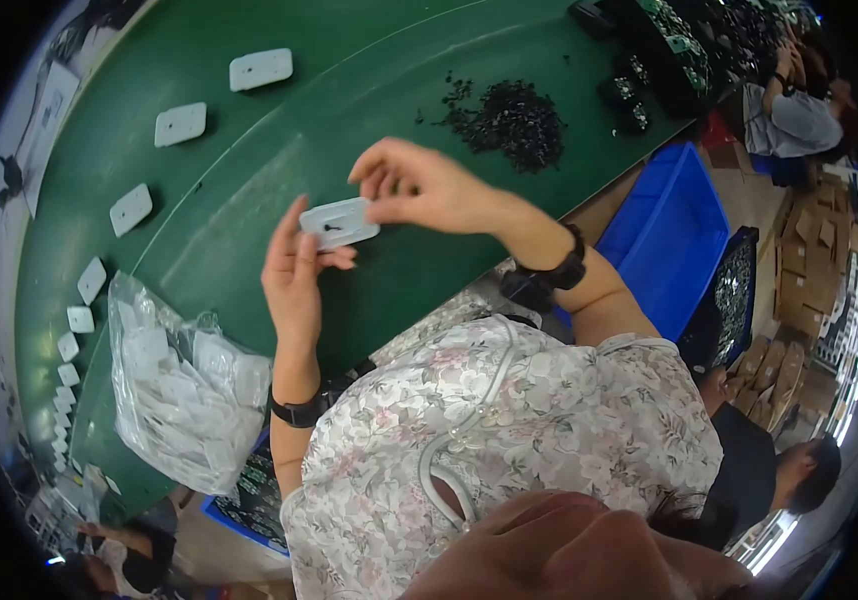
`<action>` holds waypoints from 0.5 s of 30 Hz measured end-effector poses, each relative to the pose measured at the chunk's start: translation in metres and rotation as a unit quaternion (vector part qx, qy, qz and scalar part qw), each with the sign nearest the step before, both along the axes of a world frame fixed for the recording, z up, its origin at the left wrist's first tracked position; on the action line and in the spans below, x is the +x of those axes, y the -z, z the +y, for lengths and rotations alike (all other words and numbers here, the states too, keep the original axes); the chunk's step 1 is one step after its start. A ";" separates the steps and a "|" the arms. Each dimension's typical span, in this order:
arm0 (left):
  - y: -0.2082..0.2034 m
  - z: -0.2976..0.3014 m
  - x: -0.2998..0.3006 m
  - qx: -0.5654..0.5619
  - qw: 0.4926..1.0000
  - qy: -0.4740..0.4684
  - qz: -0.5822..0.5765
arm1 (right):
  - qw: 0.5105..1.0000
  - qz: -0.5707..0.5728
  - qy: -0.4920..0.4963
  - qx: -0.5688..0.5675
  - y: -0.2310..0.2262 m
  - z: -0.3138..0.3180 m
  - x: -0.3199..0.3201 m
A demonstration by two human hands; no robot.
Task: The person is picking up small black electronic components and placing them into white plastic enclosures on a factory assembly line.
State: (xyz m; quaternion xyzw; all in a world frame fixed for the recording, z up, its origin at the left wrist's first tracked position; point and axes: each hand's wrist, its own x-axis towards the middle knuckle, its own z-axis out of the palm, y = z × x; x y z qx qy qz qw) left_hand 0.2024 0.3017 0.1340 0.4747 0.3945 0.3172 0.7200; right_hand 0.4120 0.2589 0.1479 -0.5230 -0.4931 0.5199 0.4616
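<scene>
A white rounded-rectangular plastic cover (pixel 352 222) is held by its near-left side in my left hand (pixel 296 275), the thumb and fingers gripping its edge. A small black piece (pixel 331 229) lies on its face. My right hand (pixel 424 188) hovers over the cover's right end with bent fingers. Its thumb overlaps the cover's edge in the picture; whether it presses there I cannot tell. The thumb and fingertips are apart, and nothing shows between them. Beyond my right hand, a heap of small black parts (pixel 521 125) is spread over the green table (pixel 279 150).
Similar white covers (pixel 261 69) form a curved row along the table's far left. A clear plastic bag (pixel 184 385) full of white pieces lies left of my left arm. At right stand a blue bin (pixel 664 230) and black trays of circuit boards (pixel 674 45). Other people sit nearby.
</scene>
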 end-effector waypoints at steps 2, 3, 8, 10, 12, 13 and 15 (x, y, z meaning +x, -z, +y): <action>0.004 0.012 -0.013 0.050 0.997 -0.028 0.052 | 0.967 -0.223 0.089 0.081 -0.018 -0.011 0.044; 0.013 0.022 -0.027 0.067 0.994 -0.035 0.082 | 0.886 -0.418 0.148 0.138 -0.027 -0.019 0.076; 0.023 0.072 -0.072 0.230 0.909 0.011 0.348 | 0.555 -0.819 0.146 0.013 -0.018 -0.073 0.183; 0.027 0.078 -0.073 0.331 0.867 0.006 0.373 | 0.537 -0.832 0.136 0.012 -0.015 -0.079 0.202; 0.023 0.073 -0.072 0.424 0.812 -0.002 0.401 | 0.503 -0.848 0.138 -0.098 -0.018 -0.072 0.207; 0.012 0.063 -0.063 0.428 0.793 -0.023 0.433 | 0.495 -0.850 0.153 -0.094 -0.021 -0.072 0.205; 0.002 0.046 -0.055 0.427 0.768 -0.052 0.475 | 0.530 -0.815 0.231 -0.037 -0.022 -0.064 0.196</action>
